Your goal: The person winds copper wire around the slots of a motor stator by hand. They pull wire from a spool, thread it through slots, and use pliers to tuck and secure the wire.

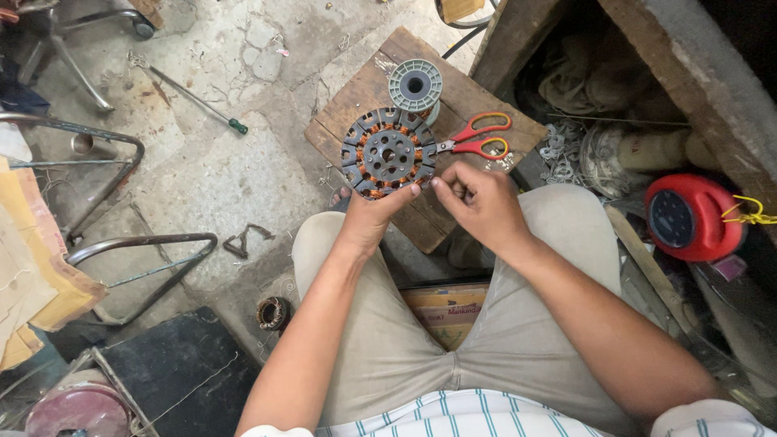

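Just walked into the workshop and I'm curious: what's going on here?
A seated person's left hand holds a round dark stator with copper windings over a wooden board. The right hand pinches something fine beside its edge, too thin to make out. Red-handled scissors and a grey spool lie on the board.
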